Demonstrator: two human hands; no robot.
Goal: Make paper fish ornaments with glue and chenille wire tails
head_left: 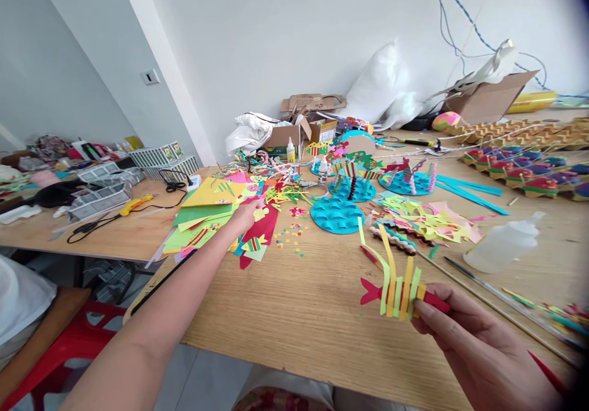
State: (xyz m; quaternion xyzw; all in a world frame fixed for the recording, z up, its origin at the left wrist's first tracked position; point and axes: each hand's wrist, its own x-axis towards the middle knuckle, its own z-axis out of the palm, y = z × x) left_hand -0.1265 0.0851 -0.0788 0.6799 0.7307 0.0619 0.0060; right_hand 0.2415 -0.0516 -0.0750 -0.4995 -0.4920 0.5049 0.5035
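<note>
My right hand (478, 337) pinches a red paper fish (368, 292) between thumb and fingers above the front of the table. Yellow and light green paper strips (398, 294) lie across the fish's body, several with long ends sticking up past its edge. My left hand (243, 218) reaches out to the pile of coloured paper (193, 218) and small cut pieces at the middle left. Its fingers are small and partly hidden there, so I cannot see whether they grip anything. A striped paper fish (254, 243) lies on red paper just in front of it.
A blue scalloped disc (337, 216) stands mid-table, with decorated blue bases behind it. Paper scraps (423, 218), a glue bottle (504, 242), a pen (488, 282) and a thin wooden stick (497, 307) lie to the right. A red stool (78, 349) stands at lower left.
</note>
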